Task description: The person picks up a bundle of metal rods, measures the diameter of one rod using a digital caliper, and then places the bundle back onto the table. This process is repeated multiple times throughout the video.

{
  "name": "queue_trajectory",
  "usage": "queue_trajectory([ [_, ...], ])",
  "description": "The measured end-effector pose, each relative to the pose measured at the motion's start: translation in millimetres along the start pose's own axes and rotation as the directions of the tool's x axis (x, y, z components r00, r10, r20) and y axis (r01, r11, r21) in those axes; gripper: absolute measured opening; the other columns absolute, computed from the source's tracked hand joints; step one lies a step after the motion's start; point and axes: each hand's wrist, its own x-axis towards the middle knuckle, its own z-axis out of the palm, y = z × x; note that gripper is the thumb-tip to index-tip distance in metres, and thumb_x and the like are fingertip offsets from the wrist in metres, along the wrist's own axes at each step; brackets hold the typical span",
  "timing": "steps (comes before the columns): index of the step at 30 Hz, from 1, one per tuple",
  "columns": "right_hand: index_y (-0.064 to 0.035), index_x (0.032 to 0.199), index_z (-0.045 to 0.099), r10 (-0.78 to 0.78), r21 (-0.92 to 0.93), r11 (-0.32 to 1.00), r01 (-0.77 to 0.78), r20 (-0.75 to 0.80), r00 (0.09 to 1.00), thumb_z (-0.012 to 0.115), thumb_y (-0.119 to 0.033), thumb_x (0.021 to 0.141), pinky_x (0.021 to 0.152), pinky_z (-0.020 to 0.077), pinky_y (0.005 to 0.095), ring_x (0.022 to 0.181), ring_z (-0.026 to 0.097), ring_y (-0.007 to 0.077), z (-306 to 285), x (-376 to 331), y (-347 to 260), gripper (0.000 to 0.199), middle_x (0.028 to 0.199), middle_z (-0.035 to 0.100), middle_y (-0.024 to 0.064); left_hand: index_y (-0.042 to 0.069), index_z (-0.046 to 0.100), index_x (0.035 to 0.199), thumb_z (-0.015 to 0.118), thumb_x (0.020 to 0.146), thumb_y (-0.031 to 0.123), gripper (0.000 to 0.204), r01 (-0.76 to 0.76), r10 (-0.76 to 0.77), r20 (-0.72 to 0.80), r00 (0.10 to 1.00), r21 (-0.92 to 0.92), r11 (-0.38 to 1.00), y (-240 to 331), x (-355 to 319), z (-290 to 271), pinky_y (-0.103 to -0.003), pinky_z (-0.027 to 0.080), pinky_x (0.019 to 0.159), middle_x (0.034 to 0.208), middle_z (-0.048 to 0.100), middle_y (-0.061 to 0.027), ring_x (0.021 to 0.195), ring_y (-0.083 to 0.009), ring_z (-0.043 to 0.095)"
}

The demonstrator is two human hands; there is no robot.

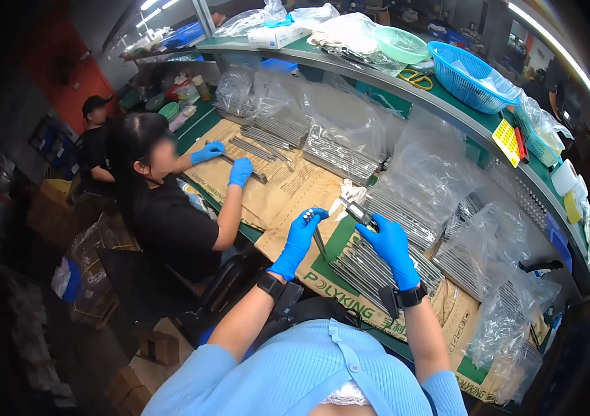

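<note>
My left hand (pixel 301 237), in a blue glove, is closed around a few thin metal rods (pixel 319 244), their ends showing near the fingertips and one shaft slanting down below. Just to the right, my right hand (pixel 389 248), gloved the same way, grips a caliper (pixel 357 211). Its jaws point left toward the rod ends; whether they touch cannot be made out. Under my hands lies a row of loose metal rods (pixel 361 270) on brown paper (pixel 274 243) and the green bench top. A crumpled white cloth or glove (pixel 352 190) sits behind the caliper.
More rods (pixel 406 218) lie in plastic-wrapped bundles (pixel 343 152) along the back. At left, a co-worker's gloved hands hold a dark metal bar (pixel 259 177). A raised shelf (pixel 392 69) carries a blue basket (pixel 472 76), a green bowl (pixel 401 44) and yellow-handled scissors (pixel 416 79).
</note>
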Motion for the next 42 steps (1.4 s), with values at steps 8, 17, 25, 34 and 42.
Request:
queue_trajectory([
  [8,-0.0079,0.086,0.065,-0.086,-0.199,0.974,0.110,0.128,0.988,0.061,-0.053,0.074,0.050,0.0454,0.0368,0.059,0.061,0.0282,6,9,-11,0.047,0.064,0.061,0.0137,-0.002,0.054,0.114,0.048,0.091,0.010,0.026,0.069,-0.099,0.179,0.979,0.162,0.984,11,-10,2,-0.029,0.040,0.093,0.109,0.061,-0.0102,0.105,-0.0167,0.054],
  [17,-0.0062,0.074,0.067,-0.134,-0.192,0.969,0.152,0.102,0.986,0.060,-0.056,0.075,0.045,0.0404,0.0324,0.047,0.056,0.0219,10,18,-5,0.050,0.051,0.056,0.0087,-0.002,0.054,0.115,0.051,0.090,0.012,0.029,0.147,-0.175,0.176,0.969,0.161,0.976,13,-7,0,-0.028,0.039,0.093,0.110,0.061,-0.0086,0.105,-0.0146,0.053],
  [25,-0.0065,0.072,0.066,-0.039,-0.157,0.986,0.062,0.145,0.989,0.060,-0.059,0.072,0.047,0.0420,0.0347,0.051,0.058,0.0257,1,19,-8,0.053,0.055,0.057,0.0113,-0.001,0.052,0.118,0.049,0.090,0.008,0.030,0.175,-0.199,0.186,0.962,0.139,0.975,7,0,2,-0.026,0.038,0.093,0.114,0.059,-0.0082,0.106,-0.0133,0.053],
  [34,-0.0064,0.072,0.066,-0.039,-0.210,0.976,0.061,0.105,0.994,0.062,-0.057,0.071,0.047,0.0416,0.0340,0.050,0.057,0.0256,-19,31,-18,0.050,0.054,0.056,0.0113,0.002,0.048,0.124,0.050,0.090,0.010,0.036,-0.079,0.014,0.188,0.982,0.340,0.937,8,-19,-23,-0.030,0.034,0.098,0.131,0.043,-0.0108,0.120,-0.0176,0.041],
  [42,-0.0059,0.076,0.067,-0.119,-0.249,0.956,0.157,0.161,0.980,0.063,-0.053,0.073,0.047,0.0427,0.0333,0.051,0.058,0.0257,3,41,-50,0.047,0.056,0.058,0.0126,0.001,0.051,0.120,0.052,0.087,0.006,0.034,-0.117,0.014,0.197,0.980,0.519,0.847,9,-7,-7,-0.032,0.028,0.103,0.135,0.037,-0.0102,0.129,-0.0214,0.028],
])
